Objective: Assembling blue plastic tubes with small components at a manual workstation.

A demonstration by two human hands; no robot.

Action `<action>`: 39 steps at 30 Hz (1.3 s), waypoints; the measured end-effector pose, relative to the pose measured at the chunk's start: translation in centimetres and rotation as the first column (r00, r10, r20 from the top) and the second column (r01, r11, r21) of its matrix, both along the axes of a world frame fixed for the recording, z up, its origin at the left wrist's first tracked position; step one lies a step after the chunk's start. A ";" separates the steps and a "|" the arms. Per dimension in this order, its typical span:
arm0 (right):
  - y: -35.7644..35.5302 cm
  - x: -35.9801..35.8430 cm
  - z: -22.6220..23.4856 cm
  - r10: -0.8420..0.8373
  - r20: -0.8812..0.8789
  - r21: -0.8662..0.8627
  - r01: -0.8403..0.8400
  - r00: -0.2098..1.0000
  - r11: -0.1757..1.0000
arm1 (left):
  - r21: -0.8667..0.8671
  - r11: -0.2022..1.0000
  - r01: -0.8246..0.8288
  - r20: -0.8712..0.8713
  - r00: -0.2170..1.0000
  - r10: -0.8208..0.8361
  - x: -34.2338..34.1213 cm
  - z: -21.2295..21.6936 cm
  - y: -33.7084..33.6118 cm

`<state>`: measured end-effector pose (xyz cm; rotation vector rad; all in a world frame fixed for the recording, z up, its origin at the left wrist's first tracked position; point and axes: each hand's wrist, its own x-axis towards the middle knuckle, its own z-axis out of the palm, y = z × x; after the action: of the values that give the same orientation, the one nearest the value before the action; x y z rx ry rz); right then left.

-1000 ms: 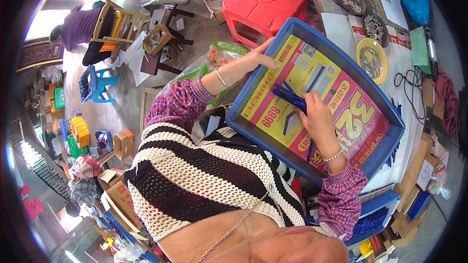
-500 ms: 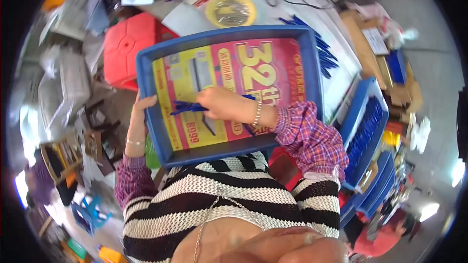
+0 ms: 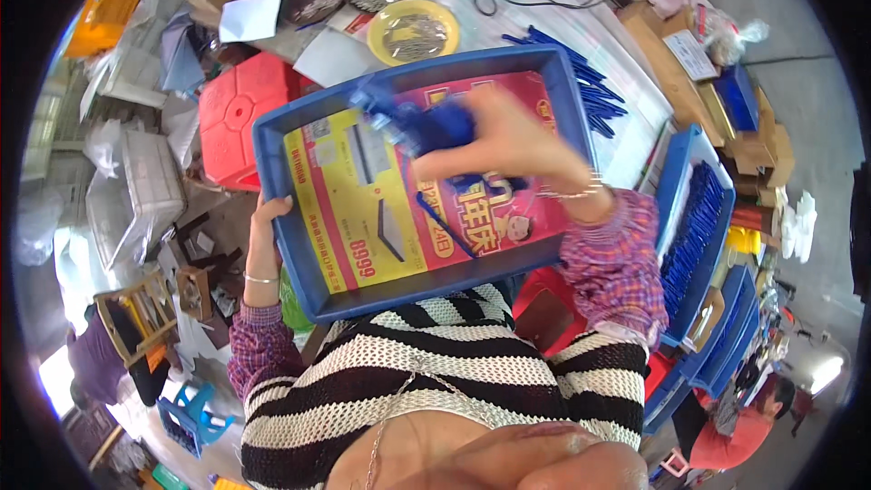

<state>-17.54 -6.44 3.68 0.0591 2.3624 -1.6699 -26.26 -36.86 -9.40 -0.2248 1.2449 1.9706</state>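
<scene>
Lift above the tray (image 3: 572, 109)

More of its printed lining (image 3: 345, 209) shows: the right hand (image 3: 508, 136), closed round a blurred bundle (image 3: 435, 127) of blue pieces, has swung over the middle, so that handful seems gathered. The left hand (image 3: 266, 220) grips the rim, fingers hidden. A slim blue stick (image 3: 445, 225) lies loose.

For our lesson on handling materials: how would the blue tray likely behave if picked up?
The tray seems stiff: it shows no obvious sag where the left hand grips it. Its broad, rectangular shape makes rolling unlikely. Tilting it may make the blue stick inside slide.
</scene>
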 end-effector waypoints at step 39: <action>23.8 7.4 -11.9 -0.399 -0.219 0.765 0.411 0.890 0.497 | -0.106 0.993 0.043 -0.042 0.998 -0.048 -0.8 -0.6 -0.2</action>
<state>-10.18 17.36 -8.21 0.8333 3.0688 -0.5321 -27.08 -37.03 -10.04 -0.2043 1.3718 1.8830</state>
